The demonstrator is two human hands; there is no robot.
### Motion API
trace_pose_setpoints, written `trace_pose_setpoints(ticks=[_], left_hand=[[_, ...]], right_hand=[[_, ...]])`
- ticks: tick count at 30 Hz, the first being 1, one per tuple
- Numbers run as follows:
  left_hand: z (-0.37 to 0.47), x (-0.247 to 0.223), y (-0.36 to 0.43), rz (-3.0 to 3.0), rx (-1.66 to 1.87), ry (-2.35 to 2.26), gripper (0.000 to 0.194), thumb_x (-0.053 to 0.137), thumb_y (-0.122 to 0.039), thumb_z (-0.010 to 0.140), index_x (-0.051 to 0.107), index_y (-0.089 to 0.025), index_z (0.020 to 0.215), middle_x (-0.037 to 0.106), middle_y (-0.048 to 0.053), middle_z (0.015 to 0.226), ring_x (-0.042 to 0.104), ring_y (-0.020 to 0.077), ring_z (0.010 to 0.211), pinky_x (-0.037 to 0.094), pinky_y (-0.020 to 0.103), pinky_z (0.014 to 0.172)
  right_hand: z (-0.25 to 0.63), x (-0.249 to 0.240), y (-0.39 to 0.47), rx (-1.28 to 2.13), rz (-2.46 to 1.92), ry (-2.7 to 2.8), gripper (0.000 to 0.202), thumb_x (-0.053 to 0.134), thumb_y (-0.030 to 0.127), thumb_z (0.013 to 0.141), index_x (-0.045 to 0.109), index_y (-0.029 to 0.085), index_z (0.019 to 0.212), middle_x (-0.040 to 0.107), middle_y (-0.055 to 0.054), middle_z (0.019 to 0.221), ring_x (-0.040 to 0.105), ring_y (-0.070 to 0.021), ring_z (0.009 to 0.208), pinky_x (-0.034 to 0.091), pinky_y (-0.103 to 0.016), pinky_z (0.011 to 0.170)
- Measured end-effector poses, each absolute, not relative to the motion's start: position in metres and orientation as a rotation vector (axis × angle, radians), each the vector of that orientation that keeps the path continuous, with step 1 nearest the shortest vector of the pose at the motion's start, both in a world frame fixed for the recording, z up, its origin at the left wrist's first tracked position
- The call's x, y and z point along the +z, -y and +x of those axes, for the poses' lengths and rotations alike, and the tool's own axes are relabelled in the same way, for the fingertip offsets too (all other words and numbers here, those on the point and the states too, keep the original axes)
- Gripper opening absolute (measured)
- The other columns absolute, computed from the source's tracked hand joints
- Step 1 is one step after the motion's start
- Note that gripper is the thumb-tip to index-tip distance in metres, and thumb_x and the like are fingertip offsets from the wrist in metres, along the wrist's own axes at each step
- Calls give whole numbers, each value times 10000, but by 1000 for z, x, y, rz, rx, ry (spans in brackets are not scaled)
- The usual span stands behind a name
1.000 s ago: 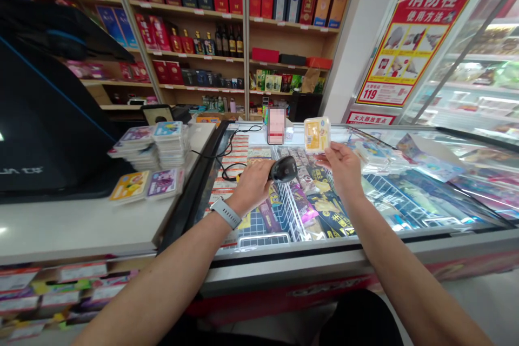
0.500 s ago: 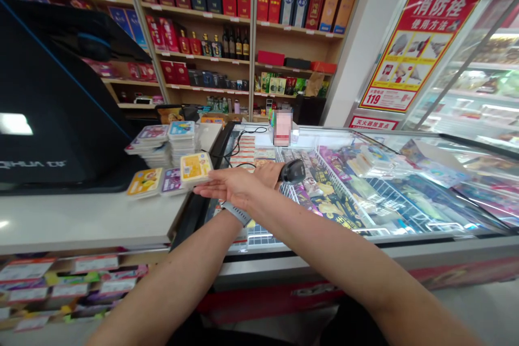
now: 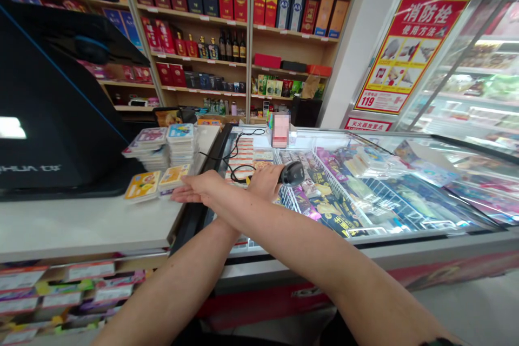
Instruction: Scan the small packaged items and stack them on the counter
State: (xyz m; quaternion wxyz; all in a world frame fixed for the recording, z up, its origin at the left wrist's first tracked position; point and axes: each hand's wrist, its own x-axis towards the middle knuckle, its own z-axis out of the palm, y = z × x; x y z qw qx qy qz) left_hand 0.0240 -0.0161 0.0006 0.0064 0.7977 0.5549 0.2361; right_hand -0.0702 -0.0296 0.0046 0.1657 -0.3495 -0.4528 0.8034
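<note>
My forearms are crossed, the right over the left. My left hand [image 3: 264, 181] is wrapped round the handle of a black barcode scanner [image 3: 292, 174], whose head points right over the freezer. My right hand [image 3: 195, 186] reaches left to the counter edge. Its thumb lies at the corner of a flat yellow-labelled pack [image 3: 173, 175], and its straight fingers are along the near side. That pack rests low beside another yellow pack [image 3: 141, 186]. Behind them stand stacked packs with blue labels [image 3: 180, 139] and purple-red labels [image 3: 151, 141].
A black checkout machine [image 3: 57, 119] stands on the white counter [image 3: 81, 221] at left. The glass-topped freezer [image 3: 348, 227] holds bagged goods in wire baskets. A black cable [image 3: 237, 154] lies across it near a phone-like upright [image 3: 280, 131]. Shelves of boxes and bottles stand behind.
My right hand has moved left and slightly down, bringing the yellow-labelled pack onto the spot where a purple-labelled pack showed. My left hand stays on the scanner.
</note>
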Motion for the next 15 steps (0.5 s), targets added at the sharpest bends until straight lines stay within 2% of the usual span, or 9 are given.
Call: trace_pose_setpoints(ticks=[3, 8, 12, 15], left_hand=[[24, 2, 18, 2497, 729, -1734, 556, 569, -92, 874, 501, -151, 1423, 614, 134, 1462, 551, 287, 1379, 410, 461, 1190], [26, 1, 19, 2493, 747, -1740, 555, 573, -84, 868, 506, -149, 1415, 632, 142, 1437, 562, 301, 1366, 424, 479, 1175], [24, -3, 16, 2506, 781, -1729, 548, 574, -93, 873, 510, -183, 1410, 637, 128, 1430, 565, 292, 1366, 427, 479, 1174], [23, -7, 14, 2523, 804, -1714, 547, 579, -106, 875, 510, -192, 1410, 639, 125, 1423, 567, 287, 1363, 429, 474, 1175]], right_hand=[[-75, -5, 24, 2262, -1000, 1296, 303, 476, 122, 1046, 610, -58, 1250, 771, -258, 1047, 794, -197, 785, 629, -211, 583], [-80, -23, 11, 2329, -915, 1287, 294, 461, 106, 1045, 625, -64, 1220, 774, -193, 848, 769, -181, 739, 623, -236, 623], [-85, -36, 3, 2386, -891, 1295, 333, 369, 60, 1052, 659, -46, 1175, 696, -72, 622, 705, -137, 578, 604, -208, 585], [-86, -36, 5, 2368, -834, 1299, 330, 360, 55, 1049, 657, -33, 1164, 662, -44, 543, 662, -142, 480, 587, -219, 502]])
